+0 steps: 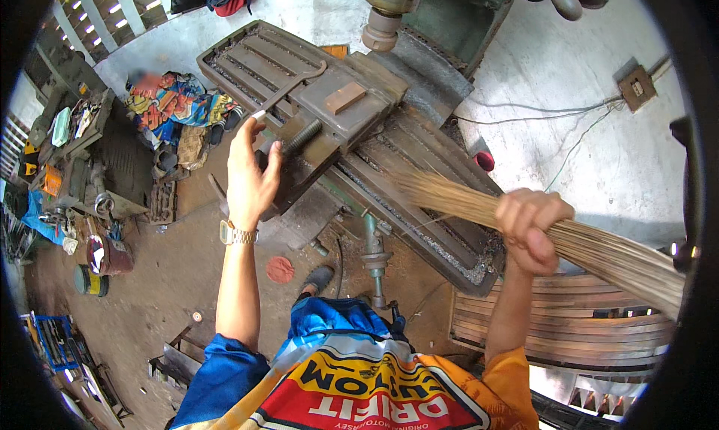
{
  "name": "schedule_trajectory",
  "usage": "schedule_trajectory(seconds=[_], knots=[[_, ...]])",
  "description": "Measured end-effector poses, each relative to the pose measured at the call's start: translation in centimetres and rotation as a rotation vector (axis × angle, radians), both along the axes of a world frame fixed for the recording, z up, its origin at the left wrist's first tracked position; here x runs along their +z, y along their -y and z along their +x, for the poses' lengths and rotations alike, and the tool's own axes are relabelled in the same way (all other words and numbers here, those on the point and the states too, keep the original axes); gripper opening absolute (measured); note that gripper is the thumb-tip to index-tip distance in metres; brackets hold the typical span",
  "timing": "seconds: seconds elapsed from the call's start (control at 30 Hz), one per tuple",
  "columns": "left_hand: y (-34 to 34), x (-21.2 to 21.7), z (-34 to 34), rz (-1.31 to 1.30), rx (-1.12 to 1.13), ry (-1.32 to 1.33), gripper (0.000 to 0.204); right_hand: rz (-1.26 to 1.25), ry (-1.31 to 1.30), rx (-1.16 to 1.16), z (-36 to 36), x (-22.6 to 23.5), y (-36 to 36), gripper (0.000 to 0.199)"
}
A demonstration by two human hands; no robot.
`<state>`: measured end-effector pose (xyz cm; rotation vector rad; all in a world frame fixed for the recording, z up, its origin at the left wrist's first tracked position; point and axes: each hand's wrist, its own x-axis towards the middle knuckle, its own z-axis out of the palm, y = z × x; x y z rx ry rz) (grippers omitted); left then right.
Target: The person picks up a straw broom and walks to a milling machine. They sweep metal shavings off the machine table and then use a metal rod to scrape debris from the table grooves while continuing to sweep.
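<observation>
My right hand [533, 231] is wrapped around a stick broom [610, 258], a bundle of thin tan sticks. The broom's loose tips point left over the slotted table [442, 164] of a milling machine. At the left, my left hand [253, 171] has its thumb and fingers apart, beside the screw [303, 135] of a machine vise [329, 104]. Its fingertips are close to the lower end of a hooked metal rod [296, 84]; whether they touch it I cannot tell. A brownish rectangular block [345, 98] lies on top of the vise. Metal chips line the table's slots and edges.
The machine's spindle [380, 31] hangs above the far side of the vise. A slatted wooden platform [569, 318] is at the lower right. Cluttered workbenches [97, 168] stand along the left. Someone in colourful clothes [176, 104] is at the far left. Cables [539, 109] run along the wall.
</observation>
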<state>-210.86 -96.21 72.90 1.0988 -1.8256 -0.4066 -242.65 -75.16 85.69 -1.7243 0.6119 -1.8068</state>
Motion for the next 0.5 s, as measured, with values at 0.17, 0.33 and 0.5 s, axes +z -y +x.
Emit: schedule_trajectory(seconds=[0.17,0.33,0.5], knots=[[0.1,0.0,0.0,0.02,0.034,0.107,0.054,0.195,0.104,-0.047,2.3,-5.8,3.5,0.023],[-0.3,-0.2,-0.3,-0.032,0.067,0.163,0.05,0.38,0.014,-0.118,-1.8,-6.0,-2.1,0.022],[-0.7,-0.1,-0.8,-0.065,0.091,0.193,0.047,0.298,0.03,0.017,-5.2,-1.1,-5.9,0.023]])
